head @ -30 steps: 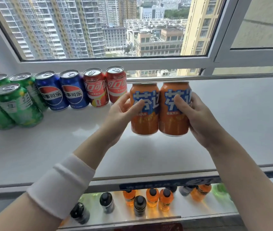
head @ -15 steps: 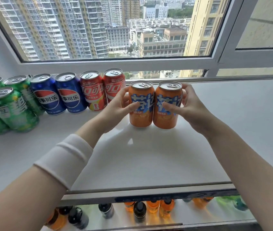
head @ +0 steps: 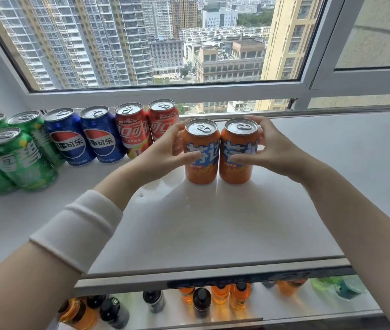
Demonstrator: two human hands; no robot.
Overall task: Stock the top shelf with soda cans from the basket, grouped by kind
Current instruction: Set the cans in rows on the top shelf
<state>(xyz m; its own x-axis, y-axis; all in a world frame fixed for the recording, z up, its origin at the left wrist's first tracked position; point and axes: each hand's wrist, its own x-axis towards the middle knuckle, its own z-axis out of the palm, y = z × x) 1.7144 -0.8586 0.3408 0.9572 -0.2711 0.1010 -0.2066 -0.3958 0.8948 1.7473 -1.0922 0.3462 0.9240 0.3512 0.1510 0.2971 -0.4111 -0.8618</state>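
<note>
two orange cans (head: 202, 172) on top shelf (head: 213, 222), left hand (head: 165, 153), right hand (head: 276, 152) fingers clamped one each; sloppy release could topple red cans (head: 132, 129) at 10 o'clock.

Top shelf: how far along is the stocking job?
Done: green cans, blue cans and red cans stand grouped along the top shelf. In hand: the left hand grips the left orange can, the right hand the right orange can, both upright beside the red ones. Left: letting go. The basket is out of view, so remaining stock cannot be judged.
</note>
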